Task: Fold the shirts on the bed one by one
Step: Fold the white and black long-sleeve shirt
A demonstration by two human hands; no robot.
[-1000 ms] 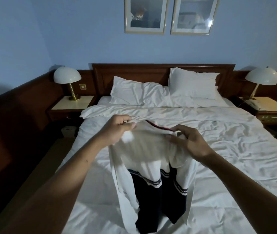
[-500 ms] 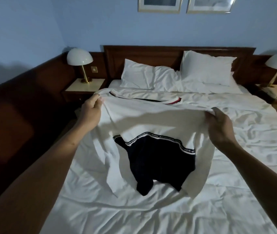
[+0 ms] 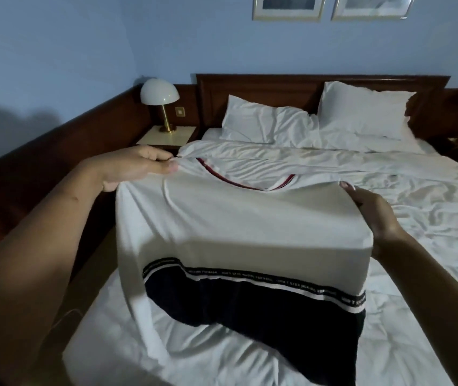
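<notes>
Since half a second ago both hands have pushed forward and spread; the shirt, then hanging slack with its hem bunched, is now stretched wide and coming down toward the bed. Left hand (image 3: 138, 169) is clamped on the left shoulder seam, thumb and fingers pinched together on the cloth. Right hand (image 3: 370, 210) grips the right shoulder edge, fingers curled under the fabric, so how tight the pinch is cannot be told. The white and navy shirt (image 3: 236, 227) hangs between the two hands, collar with red trim away from the person, navy hem nearest and already touching the duvet (image 3: 417, 207). Long axis runs from the person toward the headboard (image 3: 319, 82), so the hands sit at the far end and the shirt lies below and behind them. Both hands look equally near. A black tape band (image 3: 250, 277) crosses the chest with white lettering, too blurred to read; no brand legible. Judged next: lower the shoulders flat.
</notes>
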